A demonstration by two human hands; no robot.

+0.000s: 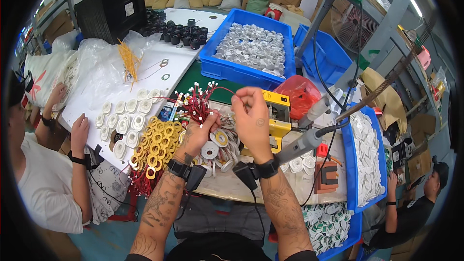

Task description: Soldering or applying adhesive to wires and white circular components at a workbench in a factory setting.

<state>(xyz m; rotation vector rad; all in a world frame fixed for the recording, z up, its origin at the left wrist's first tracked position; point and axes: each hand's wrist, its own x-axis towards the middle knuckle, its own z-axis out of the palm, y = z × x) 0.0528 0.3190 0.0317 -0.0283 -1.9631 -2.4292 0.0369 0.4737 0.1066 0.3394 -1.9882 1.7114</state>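
Observation:
My left hand (197,135) is closed round a bundle of red wires (192,102) tipped with small white connectors. Just right of it, my right hand (251,118) is raised with its fingers pinched. One thin red wire (223,88) runs from the bundle to those fingertips; its very end is hidden there. Below the hands lies a pile of white round parts with wires (227,157), one of them bearing a yellow ring (219,138). Yellow rings (158,137) with red wires are heaped left of my left hand. Behind my right hand stands a yellow machine (280,133).
Blue bins of white parts stand behind (208,65) and at the right (350,164). A grey hanging tool (302,146) with a black cable reaches in from the right. White discs (123,124) and black parts (186,34) cover the left table. Co-workers (48,179) sit at both sides.

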